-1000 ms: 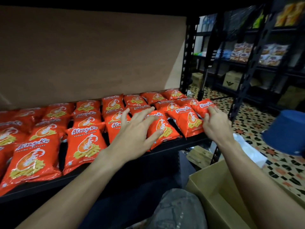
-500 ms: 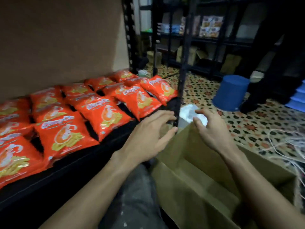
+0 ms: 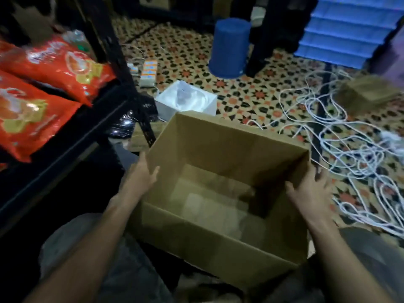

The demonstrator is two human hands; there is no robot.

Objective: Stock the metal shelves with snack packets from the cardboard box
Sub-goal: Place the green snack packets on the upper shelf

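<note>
Nearest, between the person's knees, stands the cardboard box (image 3: 218, 243), open at the top. As far as the dim light shows, it holds no packet; only its bare bottom flaps are seen. The left hand (image 3: 142, 174) is at the left wall near the rim, thumb inside and fingers behind the wall, so this grip is clamped on the card. The right hand (image 3: 310, 193) is at the right wall with the thumb inside, but its fingers are spread and blurred; I cannot tell if this grip is closed. An empty box like this is probably light and stiff enough to lift by two opposite walls, though the walls may bend inward if squeezed hard.

To the left and higher, red snack packets (image 3: 54, 66) lie flat on the metal shelf (image 3: 65, 145), overlapping. They look puffed, soft and glossy, so they are likely slippery and easy to crush; it is better to take them at a sealed edge.

Farther, on the patterned floor (image 3: 251, 88), a white box (image 3: 170, 110) holds crumpled clear plastic, white cords (image 3: 349, 154) lie tangled, and a blue bucket (image 3: 229, 47) stands upside down.
</note>
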